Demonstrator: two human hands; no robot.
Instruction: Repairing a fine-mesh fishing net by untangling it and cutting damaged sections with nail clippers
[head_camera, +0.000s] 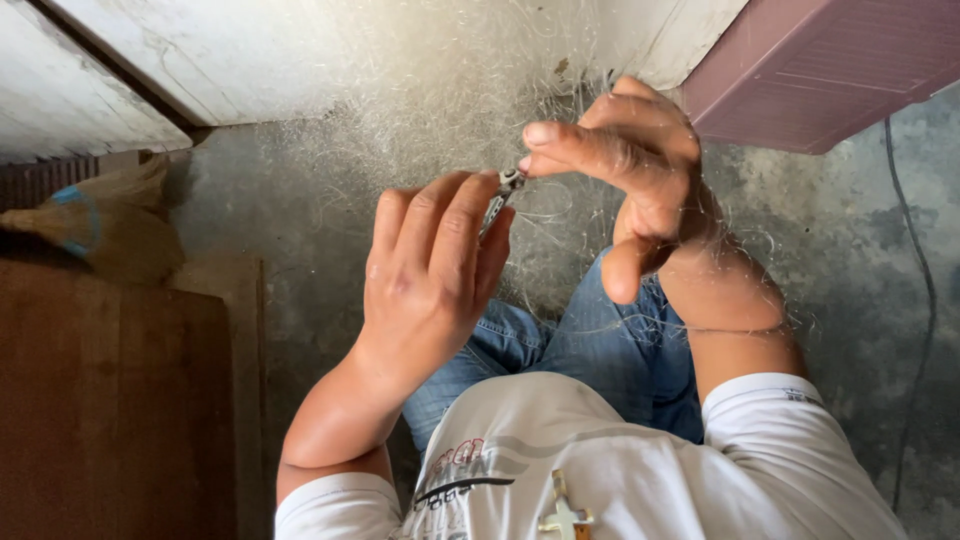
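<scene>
Grey concrete floor (830, 260) runs under everything, strewn with a wide tangle of fine pale fibres (440, 110) that thickens toward the white wall boards (250, 50) at the top. A mauve slatted panel (830, 70) juts in at the upper right, a thin dark cable (925, 280) trails down the right side, a straw broom head with a blue band (95, 225) lies at the left, and dark brown wooden boards (110, 400) fill the lower left corner. Nothing stands between the camera and the hands; the person's blue jeans (590, 350) lie directly beneath them. The left hand (430, 270) is raised with its back to the camera, fingers curled closed around a small metal tool (503, 195) that resembles a nail clipper, its silver tip poking out above the fingertips. The right hand (630, 170) is held just beside and above it, wrist bent, fingers loosely curled, the forefinger tip touching the tool's tip. Most of the tool is hidden behind the left fingers, so its exact kind is hard to make out, and whether the right hand pinches a strand of fibre cannot be told. A white shirt (620, 460) fills the bottom edge, cut off by the frame.
</scene>
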